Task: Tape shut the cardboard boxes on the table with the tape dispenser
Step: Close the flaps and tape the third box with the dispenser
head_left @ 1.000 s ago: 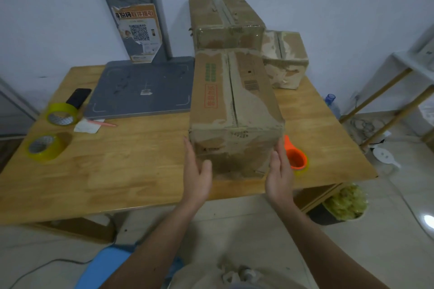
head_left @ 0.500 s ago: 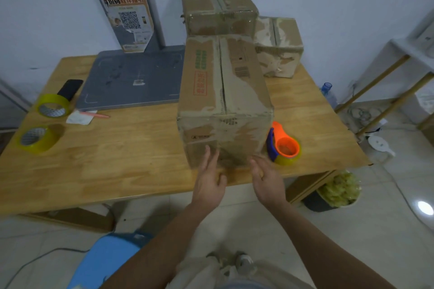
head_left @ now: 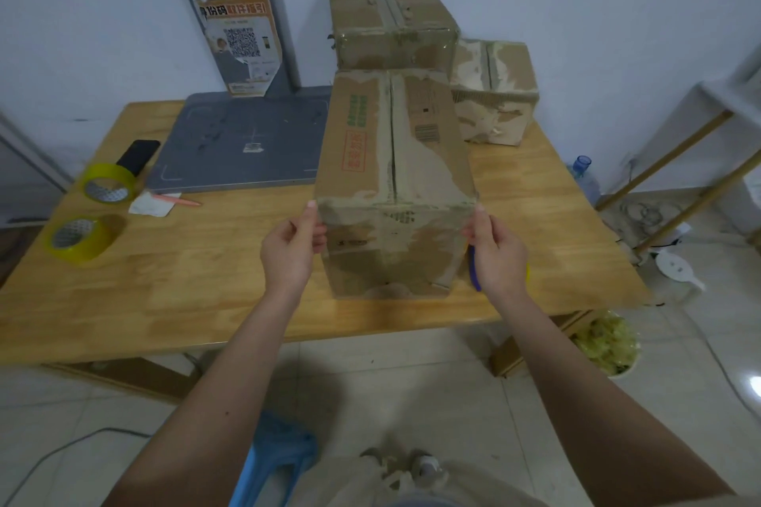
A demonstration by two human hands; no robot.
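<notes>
A long cardboard box (head_left: 393,181) lies near the front edge of the wooden table (head_left: 197,280), and both hands hold its near end. The left hand (head_left: 290,249) grips the upper left corner, thumb up along the edge; the right hand (head_left: 496,255) curls its fingers round the upper right corner. Going left to right: two yellow tape rolls (head_left: 82,237), a black phone (head_left: 138,156), a grey board (head_left: 243,144), then two more boxes (head_left: 393,23) behind. The tape dispenser (head_left: 474,270) sits just beside the box, mostly hidden behind the right hand. Half a second ago both hands hovered open before the box's front face; now they clasp its corners.
</notes>
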